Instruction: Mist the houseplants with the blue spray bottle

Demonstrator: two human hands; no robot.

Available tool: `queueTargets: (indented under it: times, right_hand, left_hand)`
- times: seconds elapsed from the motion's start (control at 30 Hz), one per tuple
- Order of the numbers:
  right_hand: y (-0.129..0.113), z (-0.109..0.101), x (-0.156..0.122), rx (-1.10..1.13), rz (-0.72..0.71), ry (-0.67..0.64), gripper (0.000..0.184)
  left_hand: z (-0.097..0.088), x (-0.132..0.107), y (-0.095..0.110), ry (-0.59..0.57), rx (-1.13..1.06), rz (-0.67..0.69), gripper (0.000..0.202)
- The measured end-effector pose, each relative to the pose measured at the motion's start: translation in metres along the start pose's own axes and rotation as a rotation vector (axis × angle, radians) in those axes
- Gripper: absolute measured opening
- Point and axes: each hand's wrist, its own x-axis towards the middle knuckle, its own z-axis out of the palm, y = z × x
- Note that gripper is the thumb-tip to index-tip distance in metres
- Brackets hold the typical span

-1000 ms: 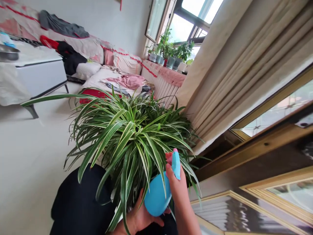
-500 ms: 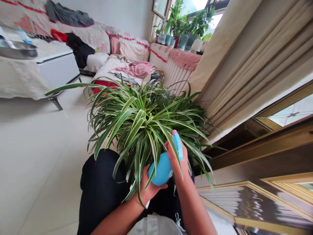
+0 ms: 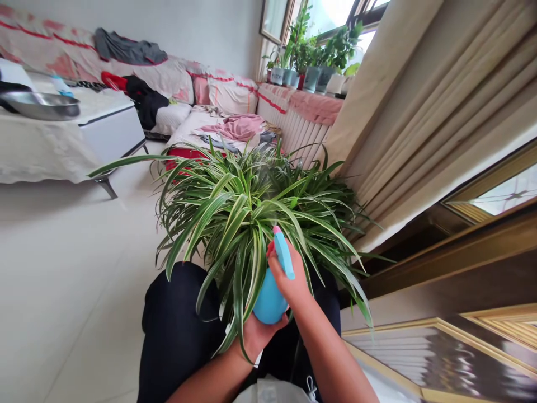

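Spider plant (image 3: pixel 255 224) misting | spray bottle (image 3: pixel 269 299) clenched in right hand (image 3: pixel 287 274) (pink top (image 3: pixel 276 229)) | left hand (image 3: pixel 255 338) cupped, grip hidden | next: re-aim

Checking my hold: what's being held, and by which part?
The right hand holds the blue spray bottle by its neck; what the left hand holds cannot be told.

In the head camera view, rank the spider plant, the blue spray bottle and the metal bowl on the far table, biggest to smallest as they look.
1. The spider plant
2. Unsure: the blue spray bottle and the metal bowl look similar in size, but the bottle is much nearer the camera, so I won't rank them.
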Motion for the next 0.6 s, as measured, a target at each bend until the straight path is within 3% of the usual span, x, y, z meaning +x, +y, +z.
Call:
queueTargets:
  times: [0.2,0.43,0.53,0.6]
  right_hand:
    - [-0.005,0.0,-0.008,-0.011,0.034,-0.029,0.026]
    - [-0.024,0.01,-0.005,0.019,-0.156,-0.174,0.055]
    - [-0.032,0.017,0.001,0.023,-0.158,-0.205,0.054]
    - [-0.035,0.02,0.004,0.004,-0.132,-0.187,0.038]
  left_hand:
    - [0.0,-0.006,-0.003,-0.112,0.007,0.005,0.041]
    - [-0.008,-0.001,0.001,-0.132,-0.036,0.119,0.037]
    - [-0.007,0.0,0.009,-0.095,-0.147,0.081,0.033]
    - [-0.005,-0.001,0.015,-0.088,-0.181,0.053,0.031]
